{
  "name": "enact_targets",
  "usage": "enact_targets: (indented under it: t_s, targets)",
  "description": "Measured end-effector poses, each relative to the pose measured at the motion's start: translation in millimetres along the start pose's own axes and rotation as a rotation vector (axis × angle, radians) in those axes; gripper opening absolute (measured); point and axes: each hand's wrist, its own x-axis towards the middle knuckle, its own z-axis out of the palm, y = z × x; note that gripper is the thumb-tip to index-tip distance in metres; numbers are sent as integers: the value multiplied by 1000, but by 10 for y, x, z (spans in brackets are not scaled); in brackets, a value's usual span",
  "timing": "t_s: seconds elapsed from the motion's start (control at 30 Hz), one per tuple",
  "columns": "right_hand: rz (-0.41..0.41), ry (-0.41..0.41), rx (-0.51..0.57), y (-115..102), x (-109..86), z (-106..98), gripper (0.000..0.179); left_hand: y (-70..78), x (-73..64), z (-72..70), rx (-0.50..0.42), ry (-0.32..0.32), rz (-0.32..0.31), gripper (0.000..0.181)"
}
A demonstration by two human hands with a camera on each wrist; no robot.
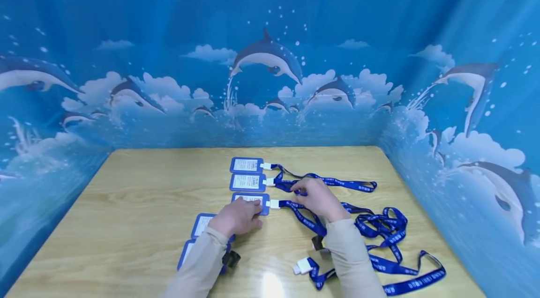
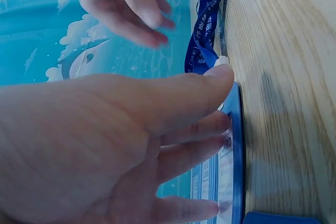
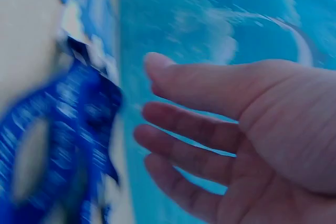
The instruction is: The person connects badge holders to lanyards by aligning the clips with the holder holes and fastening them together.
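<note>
Three blue ID badge holders are stacked in a column at the table's middle: a far badge (image 1: 246,165), a second badge (image 1: 247,182) and a near badge (image 1: 265,204). My left hand (image 1: 238,217) rests its extended fingertips on the near badge, thumb at its clip end, as the left wrist view shows. From that badge's white clip (image 1: 274,204) a blue printed lanyard (image 1: 303,218) runs right. Above the lanyards hovers my right hand (image 1: 318,198); in the right wrist view its fingers (image 3: 184,169) are loosely spread and hold nothing.
Two more badges, an upper one (image 1: 202,224) and a lower one (image 1: 185,252), lie partly under my left forearm. Tangled lanyards (image 1: 386,227) cover the right side, and a loose white clip (image 1: 303,266) lies near the front. A blue dolphin-print curtain (image 1: 270,120) surrounds the wooden table (image 1: 139,195).
</note>
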Motion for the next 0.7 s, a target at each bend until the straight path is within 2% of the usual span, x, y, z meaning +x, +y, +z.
enact_targets:
  t_s: [0.13, 0.27, 0.43, 0.7]
  targets:
    - [28, -69, -20, 2, -159, -244, 19, -5, -5, -11, 9, -4, -12, 55]
    - [26, -172, -44, -20, -281, -350, 16, -17, -31, -52, 25, 15, -20, 53]
    - [62, -265, -84, -53, -429, -338, 19, -55, -76, -137, 34, 58, 3, 52]
    - [116, -310, -154, 57, -651, -212, 26, -63, -132, -190, 55, 60, 25, 52]
